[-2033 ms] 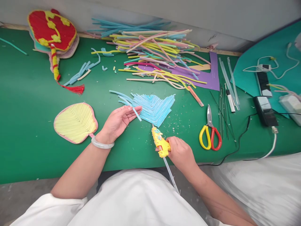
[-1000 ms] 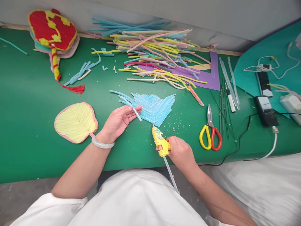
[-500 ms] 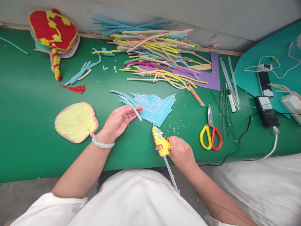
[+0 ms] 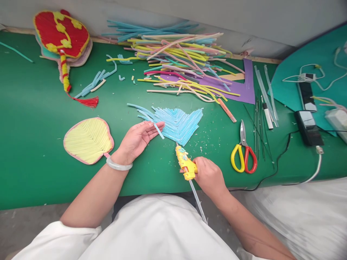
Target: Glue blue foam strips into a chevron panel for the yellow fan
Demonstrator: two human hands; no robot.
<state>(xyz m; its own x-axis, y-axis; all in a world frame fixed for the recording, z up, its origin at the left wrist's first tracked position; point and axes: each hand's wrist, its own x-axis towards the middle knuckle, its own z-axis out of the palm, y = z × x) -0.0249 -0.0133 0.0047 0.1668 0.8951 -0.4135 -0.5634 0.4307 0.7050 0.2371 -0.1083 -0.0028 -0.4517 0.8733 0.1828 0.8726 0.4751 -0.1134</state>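
Observation:
A light blue fan panel (image 4: 179, 122) made of glued strips in a chevron pattern lies on the green table (image 4: 32, 108). My left hand (image 4: 137, 139) rests at its left edge, palm up with fingers together, pinching a short blue strip (image 4: 158, 130). My right hand (image 4: 207, 175) is closed round a yellow glue gun (image 4: 185, 163). The gun's nozzle points at the panel's lower tip, and a clear glue stick (image 4: 197, 204) juts from its back.
A yellow fan panel with a pink rim (image 4: 88, 140) lies to the left. A red and yellow fan (image 4: 62, 34) sits at the back left, a heap of coloured strips (image 4: 179, 61) at the back. Scissors (image 4: 242, 153), thin rods, a power strip (image 4: 309, 126) and cables are on the right.

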